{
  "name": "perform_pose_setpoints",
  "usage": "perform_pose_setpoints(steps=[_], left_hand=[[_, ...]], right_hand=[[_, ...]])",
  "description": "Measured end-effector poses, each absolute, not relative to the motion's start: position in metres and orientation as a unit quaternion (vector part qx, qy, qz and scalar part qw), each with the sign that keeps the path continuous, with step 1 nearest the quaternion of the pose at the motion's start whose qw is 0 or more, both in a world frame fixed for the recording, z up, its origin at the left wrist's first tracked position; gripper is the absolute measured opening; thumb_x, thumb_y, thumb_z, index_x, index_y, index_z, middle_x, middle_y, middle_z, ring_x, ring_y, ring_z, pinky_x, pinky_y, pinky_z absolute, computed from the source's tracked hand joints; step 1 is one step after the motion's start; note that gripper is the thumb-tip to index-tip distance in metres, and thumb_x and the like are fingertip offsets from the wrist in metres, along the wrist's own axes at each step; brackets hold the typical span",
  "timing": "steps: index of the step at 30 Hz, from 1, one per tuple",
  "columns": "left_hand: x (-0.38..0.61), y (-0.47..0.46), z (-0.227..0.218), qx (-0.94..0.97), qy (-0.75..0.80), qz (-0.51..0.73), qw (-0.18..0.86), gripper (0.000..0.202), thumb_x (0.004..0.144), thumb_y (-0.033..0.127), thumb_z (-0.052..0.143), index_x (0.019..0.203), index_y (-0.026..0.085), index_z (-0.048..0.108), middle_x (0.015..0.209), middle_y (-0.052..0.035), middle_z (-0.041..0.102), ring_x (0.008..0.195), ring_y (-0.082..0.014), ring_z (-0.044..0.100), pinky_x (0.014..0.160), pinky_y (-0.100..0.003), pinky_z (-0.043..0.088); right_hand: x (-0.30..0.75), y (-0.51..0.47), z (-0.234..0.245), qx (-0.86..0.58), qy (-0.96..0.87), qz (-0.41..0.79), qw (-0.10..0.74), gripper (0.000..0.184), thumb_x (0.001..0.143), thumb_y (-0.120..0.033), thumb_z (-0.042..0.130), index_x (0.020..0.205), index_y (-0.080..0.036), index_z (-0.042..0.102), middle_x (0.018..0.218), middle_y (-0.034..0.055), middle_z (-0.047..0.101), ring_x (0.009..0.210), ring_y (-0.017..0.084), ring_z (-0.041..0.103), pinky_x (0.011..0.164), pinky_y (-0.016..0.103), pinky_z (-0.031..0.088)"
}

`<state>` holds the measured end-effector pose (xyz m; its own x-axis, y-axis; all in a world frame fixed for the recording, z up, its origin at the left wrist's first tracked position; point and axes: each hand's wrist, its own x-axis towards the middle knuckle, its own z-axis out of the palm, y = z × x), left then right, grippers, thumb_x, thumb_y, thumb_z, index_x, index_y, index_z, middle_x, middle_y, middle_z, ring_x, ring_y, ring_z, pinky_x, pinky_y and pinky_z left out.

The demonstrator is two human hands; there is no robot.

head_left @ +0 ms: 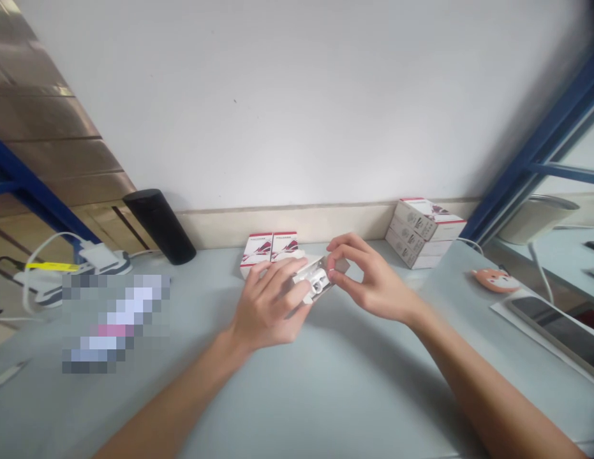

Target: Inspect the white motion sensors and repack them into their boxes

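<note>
Both my hands meet over the middle of the pale table (325, 382). My left hand (270, 303) is wrapped around a small white opened box (316, 280) holding a white part inside. My right hand (366, 277) pinches the box's flap at its right end with thumb and fingers curled. Just behind the hands lie two red-and-white small boxes (270, 248) side by side.
A stack of three red-and-white boxes (423, 231) stands at the back right by the wall. A black cylinder (160, 224) leans at the back left near a white charger with cables (93, 261). An orange animal-shaped item (495, 279) and a dark phone (557, 328) lie at the right.
</note>
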<state>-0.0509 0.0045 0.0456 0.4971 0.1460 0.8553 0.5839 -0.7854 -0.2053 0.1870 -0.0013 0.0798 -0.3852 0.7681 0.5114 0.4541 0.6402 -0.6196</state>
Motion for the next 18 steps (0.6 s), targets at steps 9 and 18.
perform_pose_setpoints(steps=[9, 18], left_hand=[[-0.054, 0.007, 0.042, -0.825, -0.252, -0.460, 0.212, 0.050, 0.081, 0.018, 0.079, 0.119, 0.027, 0.048, 0.125, -0.0137, 0.076, 0.113, -0.0298, 0.074, 0.095, -0.047, 0.047], [-0.054, 0.007, 0.042, -0.830, -0.246, -0.458, 0.205, 0.050, 0.082, 0.017, 0.078, 0.121, 0.027, 0.048, 0.125, -0.0139, 0.074, 0.114, -0.0302, 0.073, 0.095, -0.047, 0.050]], right_hand=[[0.206, 0.027, 0.058, -0.492, -0.708, 0.072, 0.502, 0.005, 0.095, -0.028, 0.062, 0.096, -0.024, 0.065, 0.097, 0.0041, 0.069, 0.090, 0.022, 0.066, 0.084, 0.038, 0.053], [0.223, 0.059, 0.008, -0.598, -0.737, 0.125, 0.290, 0.012, 0.092, -0.029, 0.062, 0.097, -0.022, 0.072, 0.105, 0.0067, 0.076, 0.098, 0.023, 0.068, 0.086, 0.035, 0.048]])
